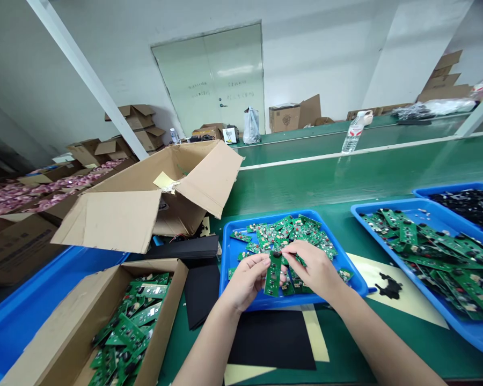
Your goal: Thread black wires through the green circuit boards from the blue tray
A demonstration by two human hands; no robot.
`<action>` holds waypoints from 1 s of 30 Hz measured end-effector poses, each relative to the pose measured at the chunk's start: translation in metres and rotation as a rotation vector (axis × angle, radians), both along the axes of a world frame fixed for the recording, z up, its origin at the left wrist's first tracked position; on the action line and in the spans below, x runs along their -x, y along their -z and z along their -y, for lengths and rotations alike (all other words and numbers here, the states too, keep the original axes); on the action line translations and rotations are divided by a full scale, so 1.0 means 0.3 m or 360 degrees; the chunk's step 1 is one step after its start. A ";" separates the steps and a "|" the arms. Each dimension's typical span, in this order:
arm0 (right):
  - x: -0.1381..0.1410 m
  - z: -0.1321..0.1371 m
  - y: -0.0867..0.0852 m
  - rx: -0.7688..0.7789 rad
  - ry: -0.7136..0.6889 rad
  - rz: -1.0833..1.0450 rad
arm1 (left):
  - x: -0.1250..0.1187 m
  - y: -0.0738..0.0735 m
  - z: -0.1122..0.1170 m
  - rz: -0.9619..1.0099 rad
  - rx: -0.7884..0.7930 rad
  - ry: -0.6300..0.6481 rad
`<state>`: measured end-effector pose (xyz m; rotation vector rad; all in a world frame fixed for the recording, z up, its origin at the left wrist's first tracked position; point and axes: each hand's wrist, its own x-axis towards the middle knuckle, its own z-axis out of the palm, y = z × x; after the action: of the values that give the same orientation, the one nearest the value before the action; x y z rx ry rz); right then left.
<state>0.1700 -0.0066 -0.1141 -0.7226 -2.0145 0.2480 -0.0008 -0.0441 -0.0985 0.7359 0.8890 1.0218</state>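
Note:
My left hand grips a long green circuit board by its left edge, thumb on the front. The board is held upright over the near part of a blue tray. At the board's top end sits a round black part. My right hand is closed there, thumb and forefinger pinched at the board's upper right corner. Whether these fingertips hold a small piece is too small to tell. Many smaller green boards with pale and red components lie in the tray beneath.
A cardboard box of long green boards stands at left, below an open carton. Black sheets lie in front. At right are a second blue tray of boards and small black pieces on yellow paper. A bottle stands behind.

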 end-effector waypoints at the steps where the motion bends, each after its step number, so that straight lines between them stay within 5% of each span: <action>1: 0.001 0.001 -0.003 0.0016 -0.0005 0.0006 | 0.001 0.002 0.001 0.0021 0.0024 0.0015; 6: 0.009 0.010 -0.012 0.0104 -0.0013 0.0001 | 0.004 0.013 0.002 0.0203 0.0027 0.0123; 14: 0.017 0.024 -0.022 0.0275 -0.0128 -0.0048 | 0.004 0.032 -0.003 0.0222 -0.0012 0.0001; 24: 0.014 0.018 -0.033 0.0791 -0.0218 -0.0188 | -0.001 0.019 0.000 0.0174 -0.0018 -0.0074; 30: 0.011 0.006 -0.021 0.0566 -0.0043 -0.0122 | -0.001 0.008 0.005 0.0138 -0.0018 -0.0027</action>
<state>0.1668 -0.0084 -0.1079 -0.8909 -1.9283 0.6521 -0.0007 -0.0456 -0.1008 0.6890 0.8165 1.0669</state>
